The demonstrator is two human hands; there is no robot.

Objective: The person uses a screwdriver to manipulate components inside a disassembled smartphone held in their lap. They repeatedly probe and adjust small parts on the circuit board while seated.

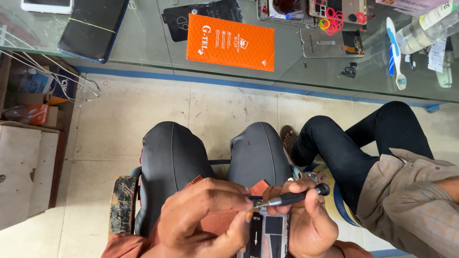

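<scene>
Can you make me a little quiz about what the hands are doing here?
1. True or false: the right hand holds a hammer.
2. What lies under the left hand? A) an opened phone B) a toothbrush C) a book
3. Fill in: on the glass counter lies a flat ______ package.

Key:
1. False. It holds a small screwdriver, tip down on the phone.
2. A.
3. Orange: the orange package lies near the counter's front edge.
</scene>
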